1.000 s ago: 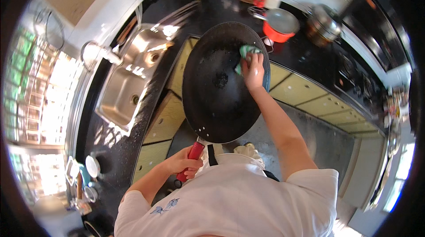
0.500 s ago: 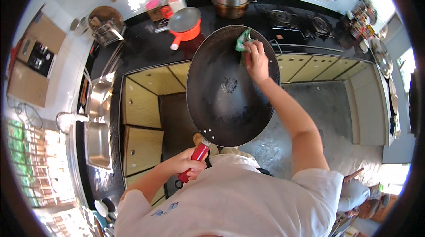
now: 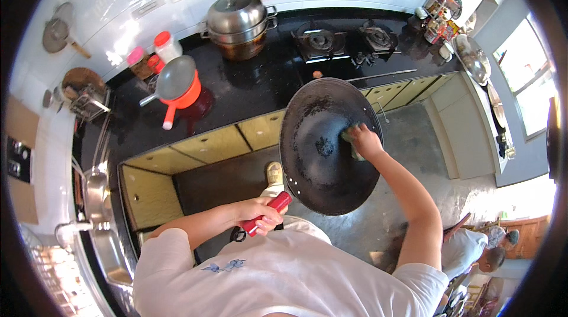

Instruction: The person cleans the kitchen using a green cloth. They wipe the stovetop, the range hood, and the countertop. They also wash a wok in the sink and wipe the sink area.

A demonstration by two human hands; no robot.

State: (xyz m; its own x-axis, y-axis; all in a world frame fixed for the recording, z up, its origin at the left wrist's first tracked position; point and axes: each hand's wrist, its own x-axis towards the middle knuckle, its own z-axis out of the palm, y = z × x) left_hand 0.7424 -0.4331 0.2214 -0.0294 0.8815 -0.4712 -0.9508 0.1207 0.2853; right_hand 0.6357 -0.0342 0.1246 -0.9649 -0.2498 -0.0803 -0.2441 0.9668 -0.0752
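Observation:
A large black wok [image 3: 319,181] is held up in front of me, its inside facing me and marked with dull patches. My left hand [image 3: 260,216] is closed around its red handle [image 3: 278,201], which has a black hanging loop at the end. Inside the wok, toward its right side, my right hand [image 3: 364,139] presses a cloth [image 3: 357,152] against the surface. Most of the cloth is covered by my fingers; a greenish part shows below them. A thin wire helper handle [image 3: 381,110] sticks out at the wok's far right rim.
On the black counter [image 3: 254,86] stand a steel steamer pot [image 3: 238,27], an orange pan [image 3: 188,93] with a grey strainer [image 3: 176,74], and lidded jars. A two-burner gas stove [image 3: 322,42] is farther right. Left is a steel sink [image 3: 109,252]; people [image 3: 467,249] are at lower right.
My right hand has moved the cloth from near the wok's far rim down toward its right side. The wok has shifted right and turned a little, as the whole view swung toward the stove.

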